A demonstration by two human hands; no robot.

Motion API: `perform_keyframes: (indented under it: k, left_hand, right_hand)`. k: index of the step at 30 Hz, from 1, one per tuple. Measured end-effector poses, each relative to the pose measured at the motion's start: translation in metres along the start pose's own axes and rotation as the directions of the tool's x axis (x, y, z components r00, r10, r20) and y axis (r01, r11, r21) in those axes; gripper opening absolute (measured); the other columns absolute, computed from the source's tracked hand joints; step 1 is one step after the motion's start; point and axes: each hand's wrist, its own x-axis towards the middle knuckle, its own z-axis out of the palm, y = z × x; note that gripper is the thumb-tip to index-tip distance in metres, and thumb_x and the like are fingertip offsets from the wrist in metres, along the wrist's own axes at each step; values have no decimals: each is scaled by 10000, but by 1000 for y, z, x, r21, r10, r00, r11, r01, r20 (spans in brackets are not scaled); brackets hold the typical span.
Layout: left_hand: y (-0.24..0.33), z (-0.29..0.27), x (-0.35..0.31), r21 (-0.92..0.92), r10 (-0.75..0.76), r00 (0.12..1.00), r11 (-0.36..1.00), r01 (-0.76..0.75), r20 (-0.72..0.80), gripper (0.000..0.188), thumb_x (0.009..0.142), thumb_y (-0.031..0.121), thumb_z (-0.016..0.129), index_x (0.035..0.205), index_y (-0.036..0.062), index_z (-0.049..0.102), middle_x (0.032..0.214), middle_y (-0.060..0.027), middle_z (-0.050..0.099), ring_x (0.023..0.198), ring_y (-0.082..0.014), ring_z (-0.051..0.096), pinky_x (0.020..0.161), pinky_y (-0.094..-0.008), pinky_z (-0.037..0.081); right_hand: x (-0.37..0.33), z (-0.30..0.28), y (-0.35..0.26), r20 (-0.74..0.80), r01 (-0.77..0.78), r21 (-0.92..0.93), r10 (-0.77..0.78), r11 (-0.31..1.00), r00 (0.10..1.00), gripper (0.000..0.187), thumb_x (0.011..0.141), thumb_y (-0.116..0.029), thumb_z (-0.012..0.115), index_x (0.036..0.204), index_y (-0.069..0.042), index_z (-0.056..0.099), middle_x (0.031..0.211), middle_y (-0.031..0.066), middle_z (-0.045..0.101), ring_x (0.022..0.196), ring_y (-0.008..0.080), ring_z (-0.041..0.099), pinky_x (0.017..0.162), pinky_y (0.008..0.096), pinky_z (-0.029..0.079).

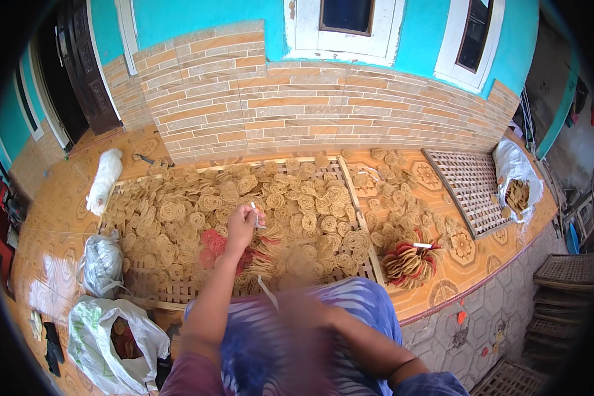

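Note:
My left hand (243, 226) is closed, with a thin white strip (253, 206) showing at its fingers. It is over a bamboo rack (347, 181) covered with tan, coiled, noodle-like crackers (178, 218). Beneath and beside that hand stands a row of crackers on edge (265, 247), several of them red. Flat red crackers (212, 243) lie just to its left. Close to my lap, my right hand (303, 310) is smeared by motion, so its fingers cannot be made out. Another pale strip (268, 292) shows beside it.
To the right, a round bundle of tan and red crackers (410, 265) bears a white band. Beyond are a woven rack (465, 191) and a white sack of crackers (518, 175). Plastic bags (103, 264) and an opened sack (89, 340) stand left. Stacked racks (564, 274) stand far right.

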Motion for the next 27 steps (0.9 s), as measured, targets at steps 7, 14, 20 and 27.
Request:
perform_keyframes:
  k: [7, 14, 20, 27]
  left_hand:
    - [-45, 22, -18, -149, -165, 986, 975, 165, 14, 170, 1026, 106, 596, 1088, -16, 696, 937, -79, 744, 831, -123, 693, 796, -278, 562]
    - [-55, 44, -22, -98, -133, 971, 983, 155, 197, 206, 983, 161, 672, 1109, 14, 743, 944, -55, 758, 840, -93, 675, 767, -251, 538]
    - [-53, 51, -11, -170, -185, 968, 962, 214, 171, 218, 988, 143, 685, 1115, -30, 718, 935, -77, 752, 825, -90, 689, 711, -219, 539]
    - [-47, 55, -15, -350, -269, 960, 894, 281, 84, 214, 988, 164, 685, 1105, -11, 726, 914, -70, 753, 818, -87, 693, 667, -206, 515]
  right_hand:
    - [101, -101, 104, -519, -214, 223, 302, 951, 800, 332, 941, -236, 665, 1201, -31, 671, 1226, 247, 630, 1100, 401, 635, 918, 481, 521]
    - [163, -82, 170, -779, -360, 15, 237, 933, 581, 349, 780, -147, 817, 1053, 1, 657, 1037, 240, 658, 844, 382, 670, 765, 431, 546]
    - [152, -122, 142, -539, 211, 728, 354, 652, 764, 182, 924, -164, 766, 940, -15, 663, 806, 12, 676, 724, 85, 591, 658, 283, 487]
    - [147, -135, 98, -511, 120, 623, 286, 773, 810, 128, 924, -105, 763, 960, -30, 667, 867, 18, 681, 803, 88, 632, 774, 244, 525]
